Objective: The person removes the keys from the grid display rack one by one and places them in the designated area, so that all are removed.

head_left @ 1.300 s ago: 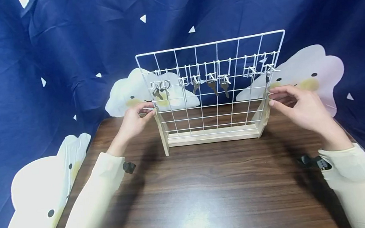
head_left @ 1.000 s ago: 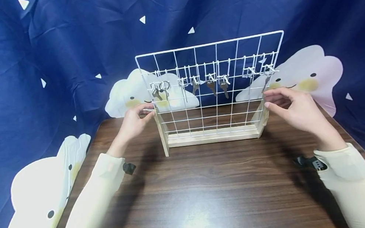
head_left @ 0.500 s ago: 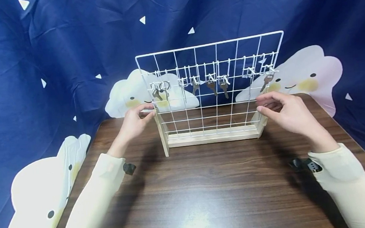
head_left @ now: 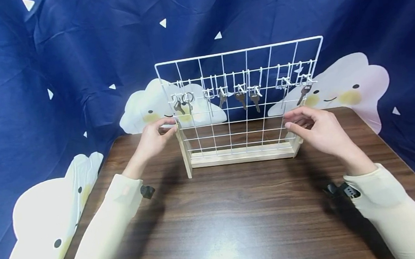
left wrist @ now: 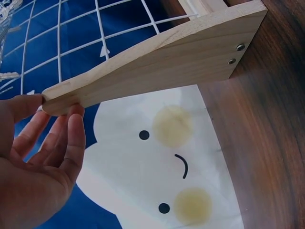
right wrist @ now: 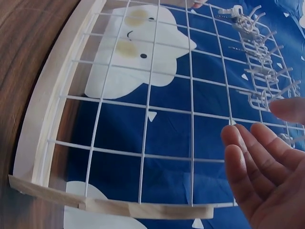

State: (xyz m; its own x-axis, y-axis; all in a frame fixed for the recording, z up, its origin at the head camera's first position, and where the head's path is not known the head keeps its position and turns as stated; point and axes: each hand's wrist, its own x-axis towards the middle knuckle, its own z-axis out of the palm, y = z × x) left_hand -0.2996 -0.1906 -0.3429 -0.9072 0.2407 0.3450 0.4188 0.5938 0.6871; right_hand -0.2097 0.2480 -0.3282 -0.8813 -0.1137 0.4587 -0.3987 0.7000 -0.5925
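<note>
A white wire grid (head_left: 246, 50) stands upright in a pale wooden stand with a crossbar (head_left: 242, 156). Several keys (head_left: 241, 100) on rings hang from its white hooks; one dark key (head_left: 304, 93) hangs at the far right. My left hand (head_left: 154, 137) pinches the upper end of the left wooden side piece (left wrist: 167, 59), thumb on its edge and fingertips beneath, as the left wrist view shows. Near the grid's lower right, my right hand (head_left: 319, 131) holds nothing. Its fingers (right wrist: 233, 157) are gently bent, with the thumb apart, and partly cover the right side piece.
The stand rests toward the back of a dark brown wooden table (head_left: 216, 213). Behind it hangs a blue cloth (head_left: 217, 10) printed with clouds and white triangles. Another cloud (head_left: 45, 210) lies along the left edge. Small black devices sit at both wrists.
My right hand has left the right side of the stand and moved left and slightly down. The far-right key swung and now hangs tilted. My left hand stays in place.
</note>
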